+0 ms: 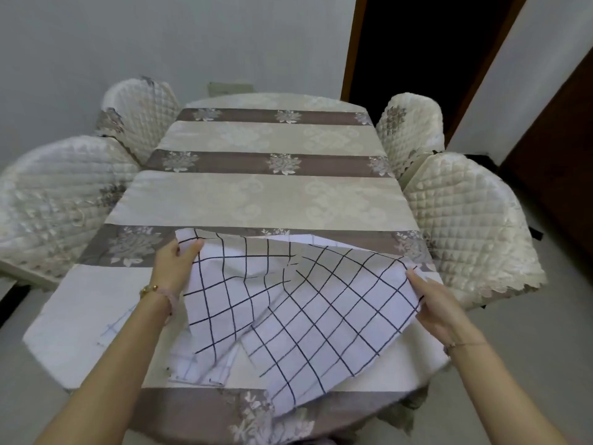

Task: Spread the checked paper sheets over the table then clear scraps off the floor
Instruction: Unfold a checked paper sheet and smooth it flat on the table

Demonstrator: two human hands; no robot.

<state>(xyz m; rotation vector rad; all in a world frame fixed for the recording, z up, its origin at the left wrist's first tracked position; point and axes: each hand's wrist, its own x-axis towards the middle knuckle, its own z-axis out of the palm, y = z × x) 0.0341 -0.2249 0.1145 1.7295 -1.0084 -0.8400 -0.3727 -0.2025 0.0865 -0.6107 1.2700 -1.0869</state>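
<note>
Both hands, left hand point(175, 263) and right hand point(438, 305), are closed on the checked sheet point(288, 303), which could be torn or creased over the bench point(256, 194) if pulled unevenly.

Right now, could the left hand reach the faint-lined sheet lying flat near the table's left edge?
Probably yes: the flat sheet lies uncovered beside the left hand, but that hand grips the checked sheet.

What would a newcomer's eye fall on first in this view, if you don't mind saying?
First, the white checked sheet with dark grid lines, rumpled at the near end of the table, held at its far left corner by the left hand and at its right edge by the right hand. Next, the striped floral tablecloth stretching away, flanked by quilted cream chairs on both sides.
</note>
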